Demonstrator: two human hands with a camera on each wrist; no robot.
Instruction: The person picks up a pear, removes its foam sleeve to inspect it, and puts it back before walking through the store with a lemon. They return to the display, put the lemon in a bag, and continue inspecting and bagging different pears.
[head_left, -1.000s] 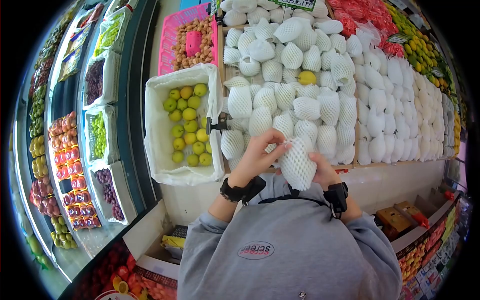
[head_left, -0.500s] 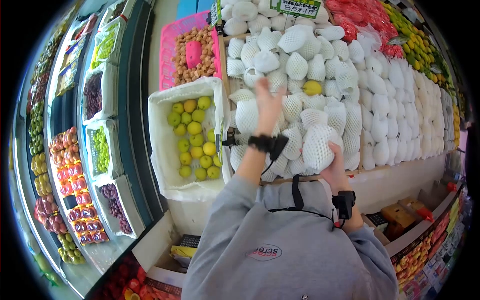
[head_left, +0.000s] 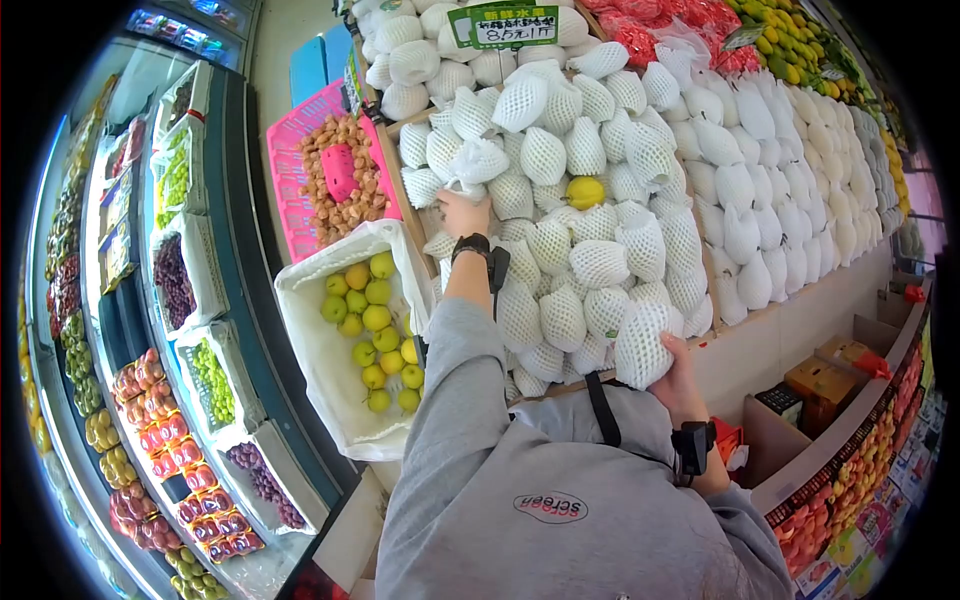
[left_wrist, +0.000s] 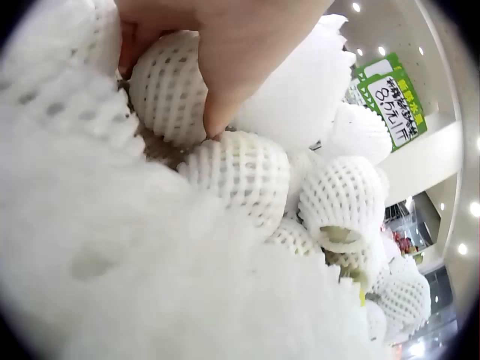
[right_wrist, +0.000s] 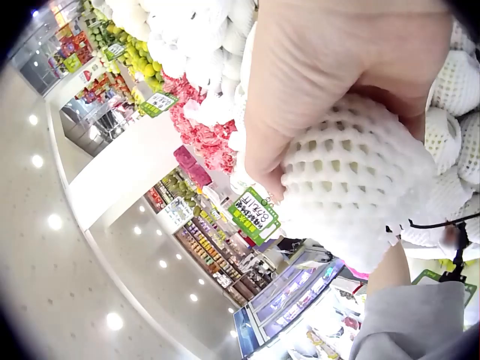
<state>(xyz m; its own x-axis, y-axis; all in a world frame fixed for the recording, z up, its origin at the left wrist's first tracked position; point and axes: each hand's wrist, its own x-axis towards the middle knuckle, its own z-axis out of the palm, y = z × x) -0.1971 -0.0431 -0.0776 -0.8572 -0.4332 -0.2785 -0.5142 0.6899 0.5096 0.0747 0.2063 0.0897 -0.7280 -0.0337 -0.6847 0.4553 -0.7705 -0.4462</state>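
Note:
My right hand (head_left: 680, 380) grips a fruit in white foam netting (head_left: 645, 345) low over the front of the pile; in the right wrist view its fingers curl round the netted fruit (right_wrist: 352, 180). My left hand (head_left: 465, 213) reaches to the pile's left side, beside the pink basket. In the left wrist view, thumb and fingers of the left hand (left_wrist: 225, 45) pinch a small netted fruit (left_wrist: 171, 90) among other wrapped ones. One bare yellow fruit (head_left: 585, 192) lies among the netted fruit.
Left of the pile are a white-lined crate of yellow-green fruit (head_left: 300, 290) and a pink basket (head_left: 285, 190) of small brown items. A green price sign (head_left: 512, 27) stands at the back. More wrapped fruit (head_left: 740, 240) lies to the right.
My left hand has left the netted fruit in my right hand and moved forward and left to the pile. The right hand still holds that fruit, now farther right. The view has shifted and turned.

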